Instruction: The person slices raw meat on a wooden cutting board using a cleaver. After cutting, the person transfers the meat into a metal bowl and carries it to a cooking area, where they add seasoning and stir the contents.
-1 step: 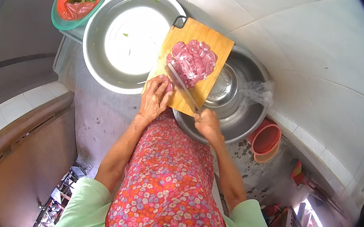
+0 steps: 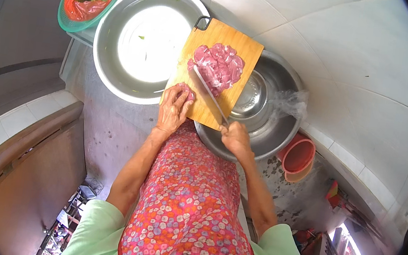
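My left hand (image 2: 172, 110) presses its bent fingers onto a small piece of raw meat (image 2: 186, 92) at the left edge of a wooden cutting board (image 2: 217, 31). In my right hand (image 2: 236, 138) is the handle of a knife (image 2: 208, 93). Its long blade slants up and left across the board, between the held piece and a pile of sliced raw meat (image 2: 220, 63). The blade's tip end lies against the near left side of the pile. Most of the handle is hidden in my fist.
Under the board's left side is a large metal basin of water (image 2: 101, 57). To the right, a grey metal basin (image 2: 286, 128) holds a smaller bowl (image 2: 251, 100) and a clear plastic bag (image 2: 289, 103). A green basket (image 2: 62, 20) with a red bag of leaves stands far left; a red bucket (image 2: 297, 158) sits right.
My right hand and the knife have shifted slightly right, opening a wider gap between the blade and the held piece. My left hand stays on the meat.
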`<state>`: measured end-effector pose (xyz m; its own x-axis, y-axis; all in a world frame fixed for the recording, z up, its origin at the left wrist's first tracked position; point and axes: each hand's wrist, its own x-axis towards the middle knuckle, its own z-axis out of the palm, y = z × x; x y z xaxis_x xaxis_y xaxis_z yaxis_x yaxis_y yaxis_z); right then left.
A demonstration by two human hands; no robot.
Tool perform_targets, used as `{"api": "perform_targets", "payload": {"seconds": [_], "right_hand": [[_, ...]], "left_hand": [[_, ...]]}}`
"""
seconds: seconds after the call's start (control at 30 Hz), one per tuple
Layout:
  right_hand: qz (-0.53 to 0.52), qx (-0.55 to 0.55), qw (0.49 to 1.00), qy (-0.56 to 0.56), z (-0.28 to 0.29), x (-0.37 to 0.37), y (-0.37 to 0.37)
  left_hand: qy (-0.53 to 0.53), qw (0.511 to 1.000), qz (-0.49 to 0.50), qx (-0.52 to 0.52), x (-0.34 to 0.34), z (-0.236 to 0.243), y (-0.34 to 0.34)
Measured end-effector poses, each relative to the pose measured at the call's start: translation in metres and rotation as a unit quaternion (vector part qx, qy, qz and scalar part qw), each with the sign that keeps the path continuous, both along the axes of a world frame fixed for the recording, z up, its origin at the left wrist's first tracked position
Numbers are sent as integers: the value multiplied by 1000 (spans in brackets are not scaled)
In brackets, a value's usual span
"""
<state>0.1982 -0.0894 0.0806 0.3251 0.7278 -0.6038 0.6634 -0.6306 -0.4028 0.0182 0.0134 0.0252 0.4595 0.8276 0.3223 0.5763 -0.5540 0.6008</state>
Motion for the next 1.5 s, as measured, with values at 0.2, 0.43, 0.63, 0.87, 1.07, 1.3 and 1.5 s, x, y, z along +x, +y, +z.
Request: {"api": "perform_targets", "payload": {"seconds": [0.2, 0.43, 0.63, 0.87, 1.07, 1.3, 1.5], "right_hand": [[52, 87, 994, -37, 20, -10, -8], [94, 106, 986, -92, 25, -28, -23], [107, 104, 984, -102, 22, -31, -26], [108, 59, 989, -82, 26, -31, -14], [133, 130, 980, -73, 5, -49, 22], [138, -36, 988, -65, 22, -31, 8], [140, 85, 984, -67, 4, -48, 28]], "left_hand": [[-5, 1000, 13, 23, 0, -8, -3], [28, 999, -5, 29, 4, 1, 1], [27, 999, -26, 15, 2, -1, 0], [15, 1000, -18, 4, 1, -6, 1], [-17, 1000, -10, 4, 5, -5, 2], [-1, 1000, 16, -13, 7, -6, 0], [-20, 999, 12, -32, 7, -5, 3]]}}
